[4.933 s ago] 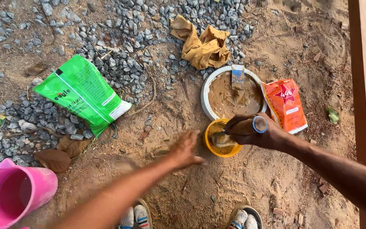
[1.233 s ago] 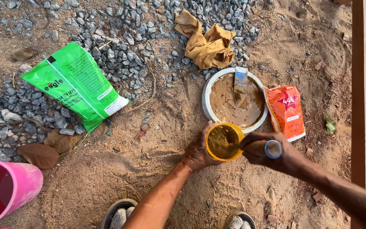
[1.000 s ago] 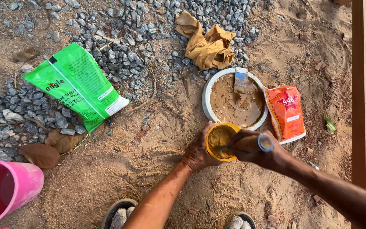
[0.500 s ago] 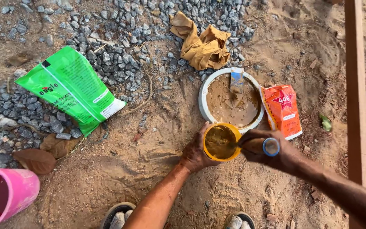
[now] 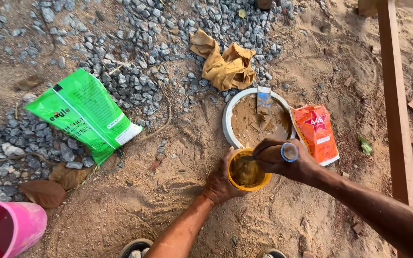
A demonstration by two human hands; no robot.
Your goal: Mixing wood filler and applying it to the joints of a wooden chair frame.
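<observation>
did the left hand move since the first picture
Yes. The left hand was open on the sand, apart from the small yellow bowl; now it grips the bowl's left side, closer to the white basin.

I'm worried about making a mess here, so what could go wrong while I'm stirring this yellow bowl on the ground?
The yellow bowl sits on loose sand and only the left hand steadies its side, so it may tip or slide as the right hand works the brown paste. Paste could also slop over the rim onto the sand. The orange packet and white basin lie close by, so a stray elbow might knock them.
</observation>
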